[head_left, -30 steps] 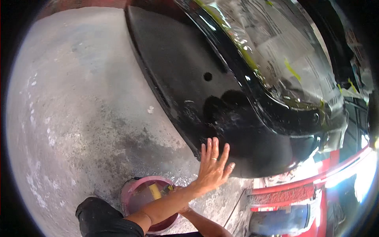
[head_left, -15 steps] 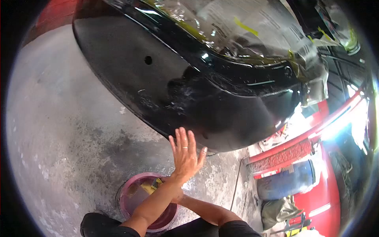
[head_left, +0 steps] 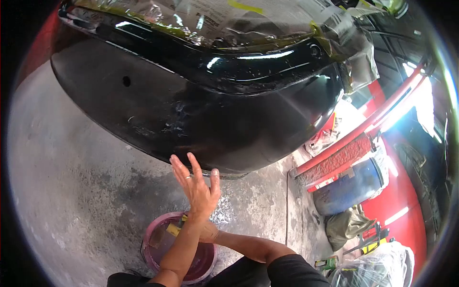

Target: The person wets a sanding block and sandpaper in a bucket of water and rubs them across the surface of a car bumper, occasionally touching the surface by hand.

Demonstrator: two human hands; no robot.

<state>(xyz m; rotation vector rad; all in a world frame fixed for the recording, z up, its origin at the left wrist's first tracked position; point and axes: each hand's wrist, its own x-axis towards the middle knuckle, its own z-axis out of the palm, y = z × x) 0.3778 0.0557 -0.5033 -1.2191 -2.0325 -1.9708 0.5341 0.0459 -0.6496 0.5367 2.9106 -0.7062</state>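
Above the concrete floor (head_left: 71, 182), black panel (head_left: 215, 119): glossy, with its top masked in paper.
Pink bucket (head_left: 158, 248): holds a yellow piece (head_left: 173, 229); partly behind the arms.
Left hand (head_left: 196, 186): fingers straight and slightly spread at the panel's lower edge, lower than a second ago; contact unclear.
Right hand (head_left: 209, 233): at the bucket, fingers hidden behind the left wrist.

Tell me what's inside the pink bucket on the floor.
Inside the pink bucket, a yellow piece shows near the rim. The left forearm crosses over it and the right hand sits at its edge, hiding much of the inside.
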